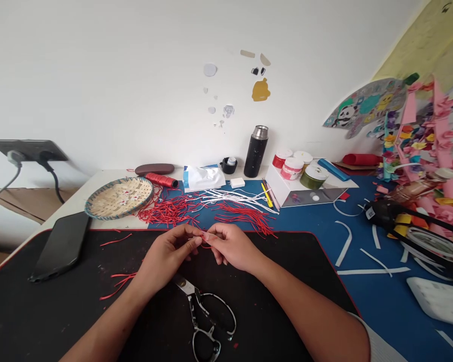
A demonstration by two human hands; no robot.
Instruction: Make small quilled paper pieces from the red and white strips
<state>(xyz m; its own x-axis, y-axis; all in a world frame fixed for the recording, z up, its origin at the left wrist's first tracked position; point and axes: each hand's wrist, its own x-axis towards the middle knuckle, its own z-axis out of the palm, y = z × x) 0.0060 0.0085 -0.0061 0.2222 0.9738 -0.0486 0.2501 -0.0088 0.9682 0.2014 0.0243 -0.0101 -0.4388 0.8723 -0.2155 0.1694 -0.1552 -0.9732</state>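
Observation:
Fingertips nearly meet over the black mat (287,311), where my left hand (168,254) and my right hand (232,246) both pinch a short piece of red cord (203,237). Only a bit of that cord shows between the fingers; the rest is mostly hidden. Large metal scissors (207,314) lie just below my hands, their blades partly under my left hand. Beyond my fingers are a pile of cut red cords (168,211), a second bundle of red cords (249,216) and a bundle of white cords (236,198). A few red strands (123,281) lie beside my left forearm.
On the left are a woven basket (117,198) and a black phone (62,246). Along the wall stand a red thread spool (161,180), a tissue pack (204,177), a black flask (255,153) and a white box (302,193) bearing ribbon rolls. Paper strips (373,272) lie at right.

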